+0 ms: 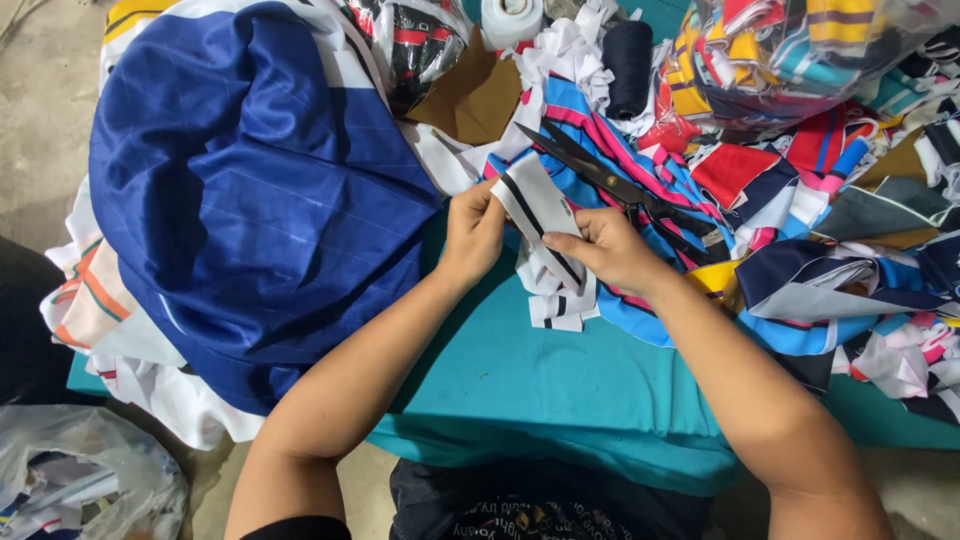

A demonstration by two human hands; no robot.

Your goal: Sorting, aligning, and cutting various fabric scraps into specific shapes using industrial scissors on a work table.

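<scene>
Centre frame: left hand [472, 232] and right hand [607, 247] are pinching a white black-striped strip [535, 207]; scissors [620, 188] are lying unused, scraps [860, 200] remaining unsorted.

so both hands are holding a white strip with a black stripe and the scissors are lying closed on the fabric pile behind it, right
Not quite: the scissors lie open, their blades spread apart, not closed. The rest holds. In the head view the left hand and the right hand both pinch the white strip with a black stripe, and the scissors rest on the fabric pile just behind it.
</scene>
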